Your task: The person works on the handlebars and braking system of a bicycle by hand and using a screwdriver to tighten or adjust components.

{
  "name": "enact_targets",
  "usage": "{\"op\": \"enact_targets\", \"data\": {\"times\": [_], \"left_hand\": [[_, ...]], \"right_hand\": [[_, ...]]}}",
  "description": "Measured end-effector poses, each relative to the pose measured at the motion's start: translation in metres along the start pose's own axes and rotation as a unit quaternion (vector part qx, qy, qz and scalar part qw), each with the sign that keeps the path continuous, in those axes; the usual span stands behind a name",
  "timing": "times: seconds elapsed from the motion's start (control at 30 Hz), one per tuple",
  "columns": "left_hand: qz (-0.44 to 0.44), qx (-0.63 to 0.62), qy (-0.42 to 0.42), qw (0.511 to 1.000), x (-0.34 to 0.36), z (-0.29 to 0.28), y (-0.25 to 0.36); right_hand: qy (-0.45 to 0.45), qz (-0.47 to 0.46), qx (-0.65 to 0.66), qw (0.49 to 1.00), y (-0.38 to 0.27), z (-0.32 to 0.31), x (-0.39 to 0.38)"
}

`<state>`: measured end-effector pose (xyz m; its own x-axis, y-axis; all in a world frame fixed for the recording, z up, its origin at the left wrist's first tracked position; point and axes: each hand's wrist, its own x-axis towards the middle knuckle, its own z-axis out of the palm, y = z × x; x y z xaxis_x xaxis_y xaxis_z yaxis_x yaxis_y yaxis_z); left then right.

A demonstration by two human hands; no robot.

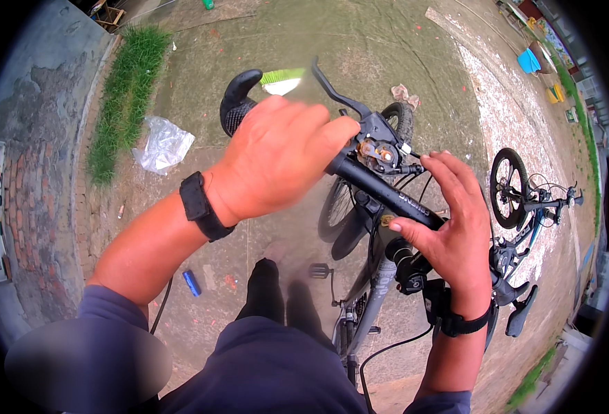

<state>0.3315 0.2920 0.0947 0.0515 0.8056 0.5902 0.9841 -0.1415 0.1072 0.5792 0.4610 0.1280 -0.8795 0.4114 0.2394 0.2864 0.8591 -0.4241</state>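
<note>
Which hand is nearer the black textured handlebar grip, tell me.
Left. The left hand is right at the grip, hiding part of it; the right hand is farther off to the right, beyond the exposed mechanism.

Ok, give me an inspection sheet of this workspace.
Surface: stained concrete ground.
Job's things: black handlebar, brake lever, shifter with exposed brownish parts.
Clutter: plastic bag, blue cylinder, crumpled cloth, green-and-white brush.
Grips: left grip curled over the handlebar, its contents hidden; right grip open at the handlebar, fingertips near the shifter.
Cables: black cables near both forearms, ends unclear.
Surroundings: second bicycle, grass, worn wall.
</note>
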Motion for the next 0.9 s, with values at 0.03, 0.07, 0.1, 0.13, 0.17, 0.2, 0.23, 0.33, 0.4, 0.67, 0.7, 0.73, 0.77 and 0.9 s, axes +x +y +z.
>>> {"op": "enact_targets", "data": {"times": [0.03, 0.07, 0.1, 0.13, 0.17, 0.2, 0.23, 0.33, 0.4, 0.67, 0.7, 0.73, 0.77, 0.9], "left_hand": [[-0.001, 0.001, -0.002, 1.000, 0.000, 0.000, 0.001], [-0.002, 0.001, -0.002, 1.000, 0.000, 0.000, 0.001], [-0.001, 0.000, -0.002, 1.000, 0.000, 0.000, 0.001], [-0.001, -0.001, -0.003, 1.000, 0.001, 0.000, 0.001], [0.000, -0.002, -0.004, 1.000, 0.001, 0.001, 0.001], [-0.001, -0.003, -0.005, 1.000, 0.002, 0.000, 0.001], [-0.001, -0.004, -0.006, 1.000, 0.002, 0.000, 0.001], [-0.001, 0.000, -0.006, 1.000, 0.004, 0.000, 0.000], [-0.001, 0.000, -0.004, 1.000, 0.003, -0.001, 0.000], [-0.004, -0.003, 0.003, 1.000, 0.001, 0.002, 0.000], [-0.004, -0.005, 0.005, 1.000, 0.003, 0.003, -0.001], [-0.004, -0.008, 0.007, 1.000, 0.004, 0.003, -0.001], [-0.006, -0.006, 0.006, 1.000, 0.004, 0.003, -0.001], [-0.014, -0.005, 0.008, 1.000, 0.003, 0.006, -0.002]], "right_hand": [[-0.002, 0.004, 0.000, 1.000, -0.001, 0.000, -0.001], [-0.002, 0.002, -0.001, 1.000, 0.000, 0.001, -0.001], [-0.001, 0.000, -0.002, 1.000, 0.001, 0.001, -0.001], [0.000, -0.002, -0.003, 1.000, 0.002, 0.001, -0.001], [-0.001, -0.001, -0.006, 1.000, 0.002, 0.001, -0.001], [-0.002, 0.000, -0.009, 1.000, 0.002, 0.000, -0.001], [-0.004, 0.000, -0.011, 1.000, 0.002, -0.001, -0.001], [0.001, -0.010, -0.005, 1.000, 0.000, -0.001, 0.002], [-0.011, -0.002, 0.001, 1.000, -0.001, -0.003, 0.003], [0.005, -0.068, -0.111, 0.991, -0.035, -0.010, 0.025], [-0.010, -0.046, -0.125, 0.991, -0.041, -0.007, 0.028], [-0.025, -0.024, -0.139, 0.990, -0.046, -0.003, 0.031], [-0.040, -0.002, -0.153, 0.987, -0.049, -0.001, 0.033], [-0.027, 0.004, -0.114, 0.993, -0.049, 0.007, 0.040]]}}
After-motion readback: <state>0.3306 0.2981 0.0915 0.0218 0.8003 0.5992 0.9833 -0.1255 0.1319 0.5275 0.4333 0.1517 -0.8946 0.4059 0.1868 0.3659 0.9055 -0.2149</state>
